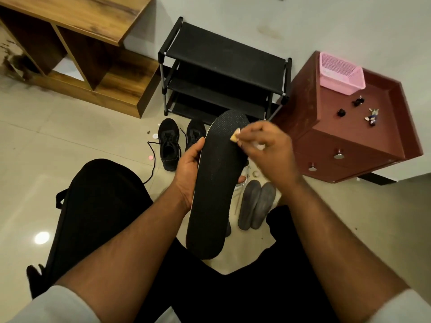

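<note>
Left hand [189, 164] grips the insole [214, 183]; right hand [268, 148] pinches a small pad [234, 137] (toe end, 12 o'clock): rub lightly, insole braced.

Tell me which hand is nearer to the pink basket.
Right. The right hand, pinching a small tan piece at the toe of the insole, is lower left of the pink basket. The left hand grips the insole's opposite edge, farther away.
</note>
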Demonstrator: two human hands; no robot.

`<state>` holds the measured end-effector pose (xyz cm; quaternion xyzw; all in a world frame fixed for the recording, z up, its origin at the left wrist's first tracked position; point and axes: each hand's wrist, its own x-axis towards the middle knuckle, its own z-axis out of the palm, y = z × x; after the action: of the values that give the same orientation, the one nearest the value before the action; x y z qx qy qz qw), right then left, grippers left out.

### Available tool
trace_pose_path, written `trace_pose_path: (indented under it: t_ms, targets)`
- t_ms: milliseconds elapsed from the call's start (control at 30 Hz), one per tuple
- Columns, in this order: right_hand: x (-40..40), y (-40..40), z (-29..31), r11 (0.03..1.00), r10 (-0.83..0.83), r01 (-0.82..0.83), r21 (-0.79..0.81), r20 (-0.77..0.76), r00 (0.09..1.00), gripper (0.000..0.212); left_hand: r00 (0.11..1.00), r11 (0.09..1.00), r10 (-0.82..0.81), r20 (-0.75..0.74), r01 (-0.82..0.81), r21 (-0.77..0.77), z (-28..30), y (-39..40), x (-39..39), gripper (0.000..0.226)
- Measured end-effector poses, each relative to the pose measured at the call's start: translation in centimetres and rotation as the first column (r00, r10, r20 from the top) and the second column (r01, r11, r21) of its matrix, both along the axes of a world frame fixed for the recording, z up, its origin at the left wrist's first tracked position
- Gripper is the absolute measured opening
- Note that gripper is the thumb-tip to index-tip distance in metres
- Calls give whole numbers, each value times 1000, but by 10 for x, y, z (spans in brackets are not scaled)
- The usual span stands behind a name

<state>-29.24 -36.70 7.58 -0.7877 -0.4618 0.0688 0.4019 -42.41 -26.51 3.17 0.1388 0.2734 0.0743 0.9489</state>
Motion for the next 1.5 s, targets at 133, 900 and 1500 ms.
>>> trace_pose_path:
  t_ms: [133, 900, 1500]
  targets:
    - [28, 13, 14, 998, -7, 16, 57, -163, 987, 21, 999, 999, 39, 14, -39, -13, 4, 3, 1, 50]
    - [-1, -20, -12, 987, 162, -162, -10, 26, 986, 16, 999, 1000, 17, -28, -17, 5, -2, 15, -2, 51]
    - [-21, -25, -20, 946, 324, -314, -82, 161, 932, 13, 996, 994, 50, -80, -42, 101, 1, 13, 0, 58]
